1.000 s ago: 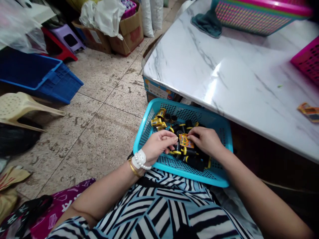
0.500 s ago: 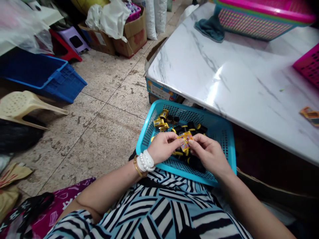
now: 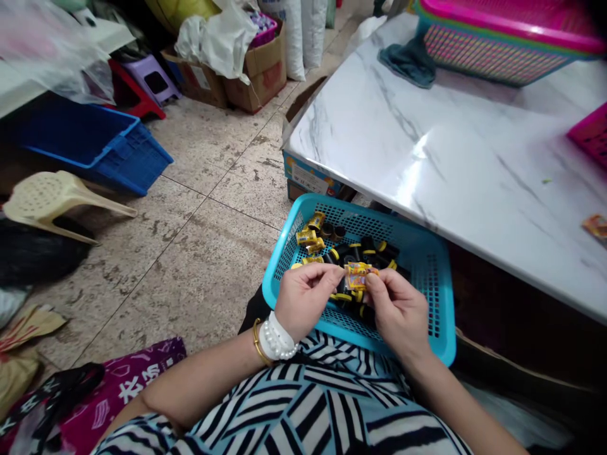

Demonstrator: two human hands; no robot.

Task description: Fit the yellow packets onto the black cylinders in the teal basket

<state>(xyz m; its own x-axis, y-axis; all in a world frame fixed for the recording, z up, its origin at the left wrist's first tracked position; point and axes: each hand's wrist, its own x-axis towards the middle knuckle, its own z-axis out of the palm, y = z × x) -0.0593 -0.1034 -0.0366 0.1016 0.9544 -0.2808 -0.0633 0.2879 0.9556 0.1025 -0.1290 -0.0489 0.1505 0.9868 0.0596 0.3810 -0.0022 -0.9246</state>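
A big white table [image 3: 360, 126] is ahead of you. Your blue basket [image 3: 279, 253] sits close to you, just beside it. Over the basket, your left hand [image 3: 303, 300] and right hand [image 3: 403, 309] have their fingers pinched together on one small yellow sheet [image 3: 359, 277], one at each side. Little black pots [image 3: 367, 245] lie underneath.
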